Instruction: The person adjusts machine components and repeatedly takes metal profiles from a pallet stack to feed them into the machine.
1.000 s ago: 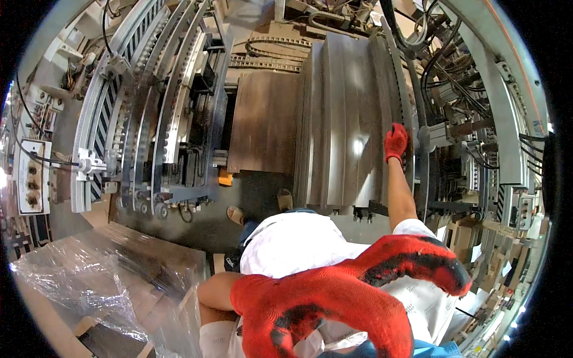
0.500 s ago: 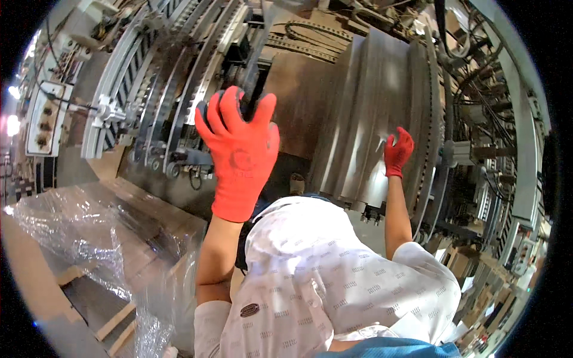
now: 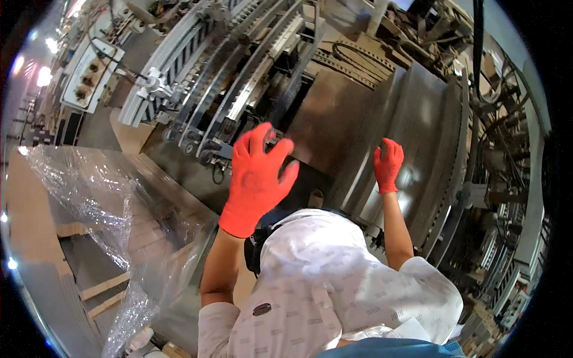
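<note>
My left hand [image 3: 256, 182], in a red glove with dark fingertips, hangs in the air in front of my body. Its fingers are spread and slightly bent, with nothing visible in them. My right hand [image 3: 388, 167], also red-gloved, hovers over the long grey metal bed [image 3: 421, 113] of a machine. Thumb and fingers there are a little apart and loosely curled, and I see nothing held. Whether that hand touches the metal I cannot tell. A flat brown panel [image 3: 331, 113] lies left of the metal bed, beyond my left hand.
Machine rails with rollers [image 3: 245, 83] stand at the far left, a white control box [image 3: 91, 76] beside them. Stacked cardboard sheets [image 3: 36, 221] partly under clear plastic wrap [image 3: 122, 215] are at my left. Machine framing and cables [image 3: 507, 131] line the right.
My view has turned, so the machines sit farther right in it. My left hand is lower, and my right hand has come somewhat closer to it. Both still look empty.
</note>
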Tool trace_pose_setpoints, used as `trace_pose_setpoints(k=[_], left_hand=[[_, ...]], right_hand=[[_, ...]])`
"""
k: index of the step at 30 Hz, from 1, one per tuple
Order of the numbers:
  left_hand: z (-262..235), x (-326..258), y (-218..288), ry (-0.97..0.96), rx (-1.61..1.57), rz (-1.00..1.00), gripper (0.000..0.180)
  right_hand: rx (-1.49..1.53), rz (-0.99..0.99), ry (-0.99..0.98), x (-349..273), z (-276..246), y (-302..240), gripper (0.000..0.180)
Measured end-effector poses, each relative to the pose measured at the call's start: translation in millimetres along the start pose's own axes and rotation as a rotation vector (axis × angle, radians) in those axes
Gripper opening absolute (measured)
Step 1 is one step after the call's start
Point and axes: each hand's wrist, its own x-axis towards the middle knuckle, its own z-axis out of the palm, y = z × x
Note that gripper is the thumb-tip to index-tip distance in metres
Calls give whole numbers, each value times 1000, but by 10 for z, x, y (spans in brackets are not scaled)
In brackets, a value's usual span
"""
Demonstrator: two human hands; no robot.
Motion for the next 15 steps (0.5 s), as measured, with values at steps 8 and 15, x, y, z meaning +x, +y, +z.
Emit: trace_pose_setpoints(k=[8,15], left_hand=[[1699,-3087,-2015,-1423,524,-119,34],[2144,-3647,-1932,-722,321,-112,43]], right_hand=[[119,5,-55,3,188,-226,38],[168,-52,-97,15,255,-365,37]])
